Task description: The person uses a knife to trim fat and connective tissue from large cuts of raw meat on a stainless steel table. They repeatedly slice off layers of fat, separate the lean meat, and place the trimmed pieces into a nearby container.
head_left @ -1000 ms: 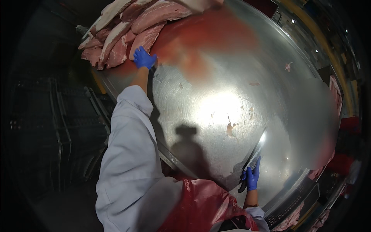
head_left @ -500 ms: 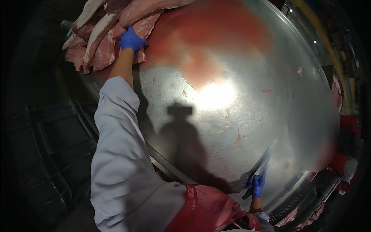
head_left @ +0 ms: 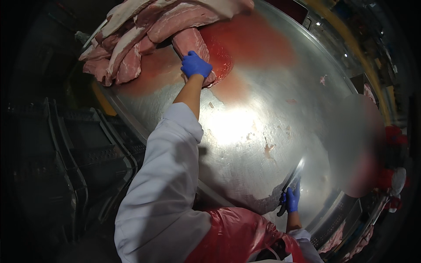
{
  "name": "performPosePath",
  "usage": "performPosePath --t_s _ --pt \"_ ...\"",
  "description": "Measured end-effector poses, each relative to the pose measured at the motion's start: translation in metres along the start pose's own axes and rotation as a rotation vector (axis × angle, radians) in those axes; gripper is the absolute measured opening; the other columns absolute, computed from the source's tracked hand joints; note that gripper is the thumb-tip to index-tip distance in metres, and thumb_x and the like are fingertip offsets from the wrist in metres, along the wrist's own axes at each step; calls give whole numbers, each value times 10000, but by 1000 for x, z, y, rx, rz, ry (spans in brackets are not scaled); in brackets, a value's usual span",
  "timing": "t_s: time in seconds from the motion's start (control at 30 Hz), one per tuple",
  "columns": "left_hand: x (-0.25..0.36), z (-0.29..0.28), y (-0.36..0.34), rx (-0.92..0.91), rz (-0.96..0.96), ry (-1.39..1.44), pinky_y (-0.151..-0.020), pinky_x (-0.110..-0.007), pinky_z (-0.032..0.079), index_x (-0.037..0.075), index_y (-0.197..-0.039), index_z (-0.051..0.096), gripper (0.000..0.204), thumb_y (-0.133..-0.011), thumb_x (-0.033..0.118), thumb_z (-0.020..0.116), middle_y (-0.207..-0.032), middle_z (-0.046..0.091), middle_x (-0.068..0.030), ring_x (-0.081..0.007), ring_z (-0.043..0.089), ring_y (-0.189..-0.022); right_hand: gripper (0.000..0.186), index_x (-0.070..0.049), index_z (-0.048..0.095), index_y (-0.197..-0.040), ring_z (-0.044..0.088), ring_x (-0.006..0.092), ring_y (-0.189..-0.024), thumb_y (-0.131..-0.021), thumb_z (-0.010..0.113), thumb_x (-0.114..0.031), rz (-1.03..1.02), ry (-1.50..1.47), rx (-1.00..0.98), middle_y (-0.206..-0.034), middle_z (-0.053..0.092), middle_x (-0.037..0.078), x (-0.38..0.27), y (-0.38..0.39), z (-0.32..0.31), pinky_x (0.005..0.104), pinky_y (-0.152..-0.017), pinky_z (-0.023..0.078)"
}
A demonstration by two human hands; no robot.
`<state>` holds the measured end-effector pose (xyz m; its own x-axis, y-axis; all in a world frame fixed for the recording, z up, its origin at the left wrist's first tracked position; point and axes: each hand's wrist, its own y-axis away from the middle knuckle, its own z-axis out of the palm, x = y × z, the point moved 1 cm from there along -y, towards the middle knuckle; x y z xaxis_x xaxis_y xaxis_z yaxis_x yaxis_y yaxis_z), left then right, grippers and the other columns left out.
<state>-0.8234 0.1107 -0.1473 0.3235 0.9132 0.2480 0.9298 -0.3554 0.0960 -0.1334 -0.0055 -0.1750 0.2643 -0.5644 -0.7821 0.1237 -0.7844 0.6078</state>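
Blue-gloved left hand (head_left: 195,65) has its grip clamped on a pork cut (head_left: 193,46) atop the steel worktop (head_left: 263,109); right hand (head_left: 291,199) clasps a knife (head_left: 294,174).

Single head view, steep downward – close over steel table (head_left: 263,131), fisheye-bent

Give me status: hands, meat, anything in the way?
Left hand gripping a meat cut by the pile. Right hand holds knife over steel table. Scraps between.

Large round steel table (head_left: 272,131) under bright glare, dark crates (head_left: 57,162) alongside.
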Motion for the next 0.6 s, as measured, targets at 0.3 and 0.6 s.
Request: performPosePath --t_s 0.3,0.6 --pt "-44 35 157 -137 34 669 -989 -455 518 -53 -1377 368 927 -648 255 852 -1292 553 -284 -419 605 -1179 836 -296 44 -1636 538 125 -528 -981 480 -17 -119 24 -97 -741 574 51 14 3 -15 274 -462 486" --pt "-55 138 312 -595 -171 1895 -923 -434 543 -21 -1159 543 437 -767 123 672 -1140 610 -176 -314 632 -1027 767 -219 129 -1638 568 128 -578 -995 499 -26 -247 -123 -171 -834 605 68 46 31 -48 264 -511 498"
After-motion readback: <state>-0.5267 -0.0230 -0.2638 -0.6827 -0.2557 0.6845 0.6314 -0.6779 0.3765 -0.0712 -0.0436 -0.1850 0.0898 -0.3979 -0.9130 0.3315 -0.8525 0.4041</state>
